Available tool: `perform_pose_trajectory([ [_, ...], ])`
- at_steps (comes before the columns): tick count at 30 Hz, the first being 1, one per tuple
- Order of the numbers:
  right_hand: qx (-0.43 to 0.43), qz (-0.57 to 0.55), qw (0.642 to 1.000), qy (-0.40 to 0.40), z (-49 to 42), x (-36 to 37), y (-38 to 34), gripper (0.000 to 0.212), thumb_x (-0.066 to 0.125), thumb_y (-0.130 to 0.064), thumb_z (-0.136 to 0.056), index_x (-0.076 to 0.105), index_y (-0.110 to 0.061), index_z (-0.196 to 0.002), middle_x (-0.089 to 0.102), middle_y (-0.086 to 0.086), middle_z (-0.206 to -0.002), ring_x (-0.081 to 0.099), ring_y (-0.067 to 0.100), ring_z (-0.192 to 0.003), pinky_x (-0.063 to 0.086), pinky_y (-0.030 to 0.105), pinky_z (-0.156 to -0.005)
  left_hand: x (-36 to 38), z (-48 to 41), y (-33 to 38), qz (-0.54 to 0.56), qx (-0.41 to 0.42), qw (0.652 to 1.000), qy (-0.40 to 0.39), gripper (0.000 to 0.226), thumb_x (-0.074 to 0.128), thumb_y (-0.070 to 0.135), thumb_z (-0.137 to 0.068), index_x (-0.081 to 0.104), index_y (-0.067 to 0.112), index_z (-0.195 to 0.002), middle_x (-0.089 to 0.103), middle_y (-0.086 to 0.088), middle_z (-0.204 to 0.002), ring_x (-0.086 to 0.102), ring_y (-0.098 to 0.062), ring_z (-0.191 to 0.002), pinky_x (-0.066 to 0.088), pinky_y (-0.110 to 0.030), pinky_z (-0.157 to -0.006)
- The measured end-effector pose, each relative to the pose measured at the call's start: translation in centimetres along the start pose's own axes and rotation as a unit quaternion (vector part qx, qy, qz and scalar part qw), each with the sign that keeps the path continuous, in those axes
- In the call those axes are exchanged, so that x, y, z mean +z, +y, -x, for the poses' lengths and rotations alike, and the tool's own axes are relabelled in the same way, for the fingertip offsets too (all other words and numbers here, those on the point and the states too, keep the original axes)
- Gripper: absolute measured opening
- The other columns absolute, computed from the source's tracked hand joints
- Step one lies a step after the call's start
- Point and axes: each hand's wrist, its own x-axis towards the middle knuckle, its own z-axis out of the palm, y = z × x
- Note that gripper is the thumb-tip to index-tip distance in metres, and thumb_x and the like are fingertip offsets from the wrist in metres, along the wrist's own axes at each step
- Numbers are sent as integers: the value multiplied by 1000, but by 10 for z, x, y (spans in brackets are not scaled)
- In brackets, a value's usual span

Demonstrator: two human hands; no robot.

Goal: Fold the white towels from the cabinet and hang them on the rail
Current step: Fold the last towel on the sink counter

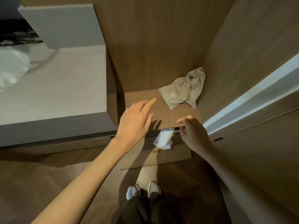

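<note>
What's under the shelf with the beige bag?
A white cloth pokes out beneath the shelf at its front; anything further in is hidden by the board.

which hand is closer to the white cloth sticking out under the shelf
Right. The right hand is at the shelf edge, just right of the white cloth; the left hand is farther, up and left of it over the shelf top.

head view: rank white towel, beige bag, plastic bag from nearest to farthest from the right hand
From the right hand:
1. white towel, just left of it, under the shelf edge
2. beige bag, at the shelf's back right corner
3. plastic bag, far left on the counter
</note>
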Motion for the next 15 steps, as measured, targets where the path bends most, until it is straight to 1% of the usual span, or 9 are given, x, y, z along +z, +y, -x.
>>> perform_pose_trajectory([
  [2,27,-20,999,-24,4,37,24,18,62,-8,-88,63,-14,-105,62,2,-102,61,18,-91,41,22,-71,44,9,-12,5,-13,999,-39,53,49,28,-98,34,21,-148,56,-5,-129,55,-23,-113,51,-41,-88],
  [4,49,-34,998,-34,7,81,47,17,57,-10,-91,62,-14,-107,62,1,-105,60,19,-96,41,24,-73,92,21,-27,4,-19,997,-70,54,50,28,-97,33,20,-148,55,-7,-128,54,-24,-113,50,-42,-90],
  [6,57,-34,997,-45,9,130,70,18,53,-12,-94,63,-13,-109,63,2,-109,60,18,-98,40,25,-73,141,33,-46,1,-24,996,-86,54,50,27,-97,34,19,-148,54,-7,-130,52,-25,-116,48,-43,-94],
  [8,59,-34,996,-58,10,187,97,18,53,-14,-94,63,-15,-109,63,1,-108,61,17,-96,47,27,-73,196,44,-68,-10,-29,995,-93,54,51,27,-96,35,19,-147,48,-7,-139,43,-25,-129,41,-44,-104],
  [10,69,-32,994,-74,10,247,125,18,54,-18,-93,60,-21,-109,62,-1,-109,61,14,-94,54,33,-74,250,52,-92,-36,-26,994,-100,53,49,28,-97,34,20,-147,41,-7,-148,29,-25,-141,28,-43,-113],
  [12,79,-33,992,-94,9,305,152,20,55,-22,-92,57,-25,-112,59,-4,-114,58,11,-97,55,35,-77,303,58,-117,-53,-21,993,-107,54,48,30,-98,32,20,-148,35,-6,-152,21,-24,-145,20,-43,-116],
  [15,86,-38,989,-110,0,386,187,26,56,-22,-94,56,-22,-120,54,-1,-124,53,18,-111,51,37,-84,377,61,-154,-76,-18,991,-107,55,47,31,-98,29,21,-149,32,-7,-153,19,-26,-145,19,-44,-116],
])
